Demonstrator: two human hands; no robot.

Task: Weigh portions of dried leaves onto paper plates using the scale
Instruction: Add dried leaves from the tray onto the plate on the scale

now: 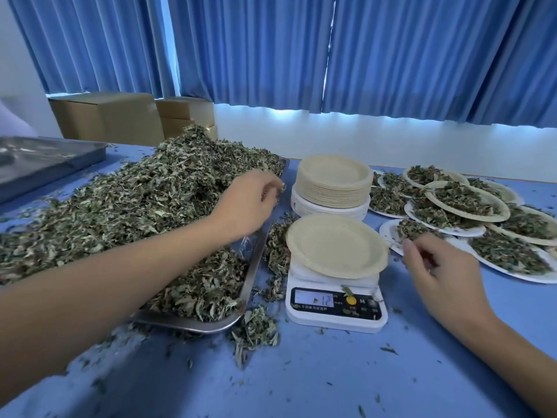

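A big heap of dried leaves (126, 203) fills a steel tray (254, 273) on the left. My left hand (247, 203) reaches over the heap's right side, fingers curled down into the leaves and pinching some. An empty paper plate (336, 245) sits on the white scale (334, 309), whose display reads 12. My right hand (440, 270) hovers just right of the scale, fingers loosely curled, with bits of leaf at the fingertips. Behind the scale stands a stack of empty plates (333, 182). Several filled plates (470, 203) overlap on the right.
Loose leaves (256, 327) are spilled on the blue table around the tray's near corner and beside the scale. A second steel tray (39, 161) lies at the far left. Cardboard boxes (108, 116) stand behind the heap, under blue curtains.
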